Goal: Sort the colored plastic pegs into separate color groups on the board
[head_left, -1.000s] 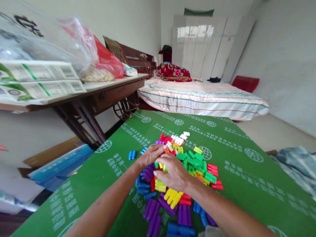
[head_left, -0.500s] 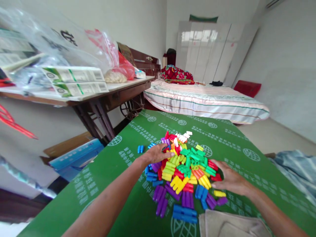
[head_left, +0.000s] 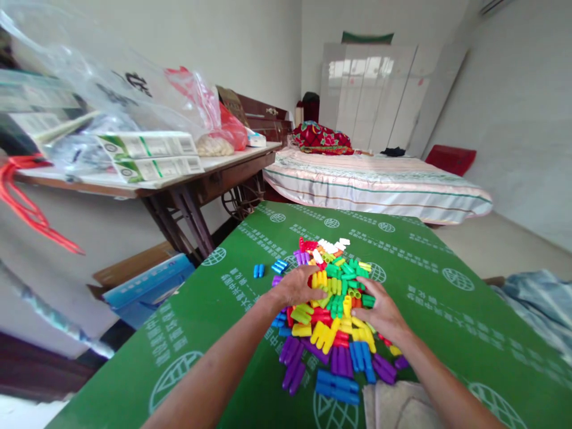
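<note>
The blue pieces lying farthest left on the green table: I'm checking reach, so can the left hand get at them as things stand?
Probably yes: the left hand is close by at the pile, and those blue pieces lie uncovered on the green table. The blue cluster alongside looks easily passed.

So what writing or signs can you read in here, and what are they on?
"中国", probably, in white on the green board; its other characters are too blurred.
Globe emblem, repeated on the board: a sign, no readable word.
Clear plastic bag: bold black lettering, too creased to read.
Stacked cartons: print too small and blurred.
Blue box: pale marks, unreadable.
Coloured plastic pieces: no writing visible.
</note>
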Action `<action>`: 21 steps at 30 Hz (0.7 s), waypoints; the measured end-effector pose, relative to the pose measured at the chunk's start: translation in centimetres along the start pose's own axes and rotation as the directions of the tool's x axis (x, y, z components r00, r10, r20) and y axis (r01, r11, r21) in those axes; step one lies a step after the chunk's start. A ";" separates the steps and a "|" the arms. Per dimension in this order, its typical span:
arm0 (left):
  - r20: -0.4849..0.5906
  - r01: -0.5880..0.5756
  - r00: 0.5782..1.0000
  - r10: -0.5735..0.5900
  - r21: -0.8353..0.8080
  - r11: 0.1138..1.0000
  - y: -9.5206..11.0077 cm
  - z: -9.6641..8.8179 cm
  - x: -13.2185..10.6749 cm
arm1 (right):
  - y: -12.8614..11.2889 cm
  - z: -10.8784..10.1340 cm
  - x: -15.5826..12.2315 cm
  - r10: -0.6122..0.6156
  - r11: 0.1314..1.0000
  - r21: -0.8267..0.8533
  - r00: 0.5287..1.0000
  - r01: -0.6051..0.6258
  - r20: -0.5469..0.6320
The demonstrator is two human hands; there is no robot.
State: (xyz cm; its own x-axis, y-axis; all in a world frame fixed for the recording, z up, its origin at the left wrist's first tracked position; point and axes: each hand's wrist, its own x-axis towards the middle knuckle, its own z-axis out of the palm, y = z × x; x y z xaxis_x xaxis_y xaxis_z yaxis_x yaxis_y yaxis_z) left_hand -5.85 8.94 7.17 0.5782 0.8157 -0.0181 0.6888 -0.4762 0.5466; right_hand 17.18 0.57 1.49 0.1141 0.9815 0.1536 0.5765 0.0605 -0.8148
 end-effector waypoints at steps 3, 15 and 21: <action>-0.049 -0.045 0.998 0.044 -0.020 0.999 0.1 0.4 -0.5 | -0.4 1.0 0.8 0.024 0.999 0.026 0.998 -0.023 -0.052; -0.190 -0.154 0.969 0.158 0.032 0.988 0.8 1.5 -4.6 | -3.2 4.4 4.2 -0.063 0.987 0.145 0.996 0.071 -0.055; -0.272 -0.105 0.953 0.136 0.127 0.986 0.9 2.8 -7.0 | -6.4 6.0 6.0 -0.107 0.993 0.051 0.994 0.107 0.003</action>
State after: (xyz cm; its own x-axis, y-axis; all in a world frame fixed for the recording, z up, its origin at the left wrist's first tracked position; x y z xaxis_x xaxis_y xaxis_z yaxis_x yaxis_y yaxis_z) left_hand -8.01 1.89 5.43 0.5258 0.8014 0.2850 0.6741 -0.5970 0.4351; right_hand 9.36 7.19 4.27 0.0491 0.9699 0.2385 0.5436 0.1743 -0.8210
